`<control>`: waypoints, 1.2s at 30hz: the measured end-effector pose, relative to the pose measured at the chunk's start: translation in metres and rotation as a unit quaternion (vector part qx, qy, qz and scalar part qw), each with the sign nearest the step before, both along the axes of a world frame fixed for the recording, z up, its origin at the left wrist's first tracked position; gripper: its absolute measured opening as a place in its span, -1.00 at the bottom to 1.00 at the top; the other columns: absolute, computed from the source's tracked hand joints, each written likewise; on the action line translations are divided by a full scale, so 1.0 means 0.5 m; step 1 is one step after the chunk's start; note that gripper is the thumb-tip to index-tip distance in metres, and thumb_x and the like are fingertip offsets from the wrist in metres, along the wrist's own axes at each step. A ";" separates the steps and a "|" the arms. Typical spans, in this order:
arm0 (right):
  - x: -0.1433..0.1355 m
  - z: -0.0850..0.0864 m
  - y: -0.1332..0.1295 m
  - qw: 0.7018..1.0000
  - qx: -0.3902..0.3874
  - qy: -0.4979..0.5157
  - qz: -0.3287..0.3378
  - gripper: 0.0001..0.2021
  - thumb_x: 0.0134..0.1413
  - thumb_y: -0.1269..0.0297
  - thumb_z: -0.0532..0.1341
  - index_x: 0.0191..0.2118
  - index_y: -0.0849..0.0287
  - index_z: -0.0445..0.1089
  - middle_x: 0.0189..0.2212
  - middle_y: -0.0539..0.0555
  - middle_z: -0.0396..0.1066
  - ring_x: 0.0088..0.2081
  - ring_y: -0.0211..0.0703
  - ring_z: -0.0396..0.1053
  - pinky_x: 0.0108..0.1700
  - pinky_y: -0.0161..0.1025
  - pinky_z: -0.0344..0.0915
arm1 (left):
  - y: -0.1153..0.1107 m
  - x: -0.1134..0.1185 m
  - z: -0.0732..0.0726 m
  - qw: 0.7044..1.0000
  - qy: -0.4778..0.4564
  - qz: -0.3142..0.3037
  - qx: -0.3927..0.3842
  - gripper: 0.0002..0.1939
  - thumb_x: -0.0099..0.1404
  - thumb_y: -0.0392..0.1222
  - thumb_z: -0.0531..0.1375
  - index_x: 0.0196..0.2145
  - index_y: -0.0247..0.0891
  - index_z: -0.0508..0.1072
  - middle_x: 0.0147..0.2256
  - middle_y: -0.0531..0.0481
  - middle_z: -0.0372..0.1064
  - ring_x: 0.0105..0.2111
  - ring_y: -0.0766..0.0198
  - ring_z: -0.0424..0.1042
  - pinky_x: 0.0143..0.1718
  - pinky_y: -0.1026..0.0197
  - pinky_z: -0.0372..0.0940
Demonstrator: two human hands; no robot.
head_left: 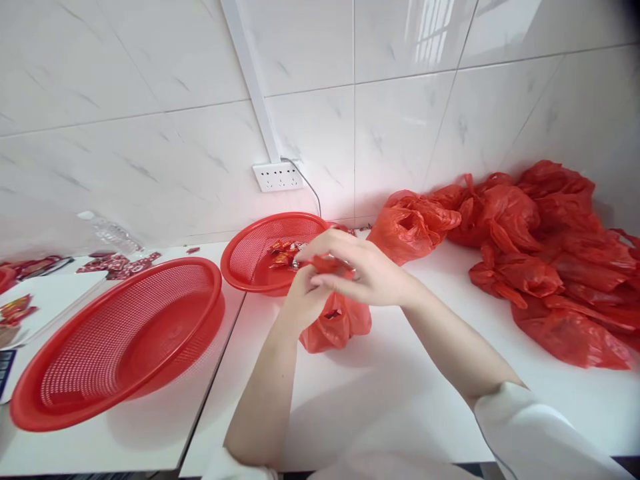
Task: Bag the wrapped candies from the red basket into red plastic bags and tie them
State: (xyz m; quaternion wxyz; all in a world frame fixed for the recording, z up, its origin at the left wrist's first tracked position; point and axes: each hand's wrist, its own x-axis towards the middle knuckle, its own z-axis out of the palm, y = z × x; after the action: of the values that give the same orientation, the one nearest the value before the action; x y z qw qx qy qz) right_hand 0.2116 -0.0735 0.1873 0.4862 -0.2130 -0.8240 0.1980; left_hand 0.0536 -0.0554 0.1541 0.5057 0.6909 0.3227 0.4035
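A small red plastic bag (345,327) stands on the white table, bulging with contents I cannot make out. Both my hands meet at its gathered top. My left hand (306,297) is closed at the bag's neck, its fingers mostly hidden behind the other hand. Curled over from the right, my right hand (373,267) has red plastic between its thumb and fingers. Just behind them sits a red mesh basket (240,257) with several wrapped candies (284,255) in red and gold wrappers.
A larger red basket (170,333) stands tilted-looking at the left. Filled red bags (530,260) are heaped at the right, with another red bag (407,223) by the wall. A clear bottle (113,233) lies at the back left. A power strip (278,177) hangs on the tiled wall.
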 end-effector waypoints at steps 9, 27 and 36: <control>0.000 -0.215 0.038 0.938 -0.345 0.018 0.005 -0.49 -0.04 0.07 0.32 0.01 0.24 0.38 -0.11 0.15 0.46 -0.07 0.06 0.41 -0.04 -0.05 0.35 | 0.018 0.021 -0.020 0.983 -0.141 0.101 -0.059 -0.74 0.27 0.04 0.19 -0.31 -0.22 0.40 -0.65 0.25 -0.18 -0.71 0.49 -0.16 -0.70 0.37 -0.17; -0.002 -0.177 0.056 0.892 -0.265 0.330 -0.161 -0.58 -0.08 0.18 0.37 -0.05 0.11 0.36 -0.09 0.08 0.46 -0.05 -0.06 0.40 0.03 -0.13 0.31 | 0.054 0.041 -0.094 0.982 -0.094 0.060 -0.151 -0.51 0.10 -0.10 0.35 0.00 -0.22 0.44 0.01 -0.17 0.43 0.06 -0.02 0.37 0.12 -0.05 0.20; 0.001 -0.187 0.065 0.746 -0.444 0.488 -0.088 -0.65 -0.21 0.15 0.44 -0.33 0.16 0.35 -0.41 0.00 0.47 -0.33 -0.13 0.45 -0.18 -0.16 0.39 | 0.063 0.033 -0.092 0.959 -0.175 -0.010 -0.223 -0.54 0.04 -0.14 0.39 -0.08 -0.27 0.50 -0.14 -0.15 0.51 -0.10 0.00 0.47 -0.01 -0.04 0.30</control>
State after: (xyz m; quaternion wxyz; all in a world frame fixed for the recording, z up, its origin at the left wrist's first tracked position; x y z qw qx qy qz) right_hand 0.2123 -0.0410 0.0936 0.6880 -0.3507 -0.2712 0.5746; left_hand 0.0700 -0.0238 0.1082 0.6995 0.4826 0.3040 0.4305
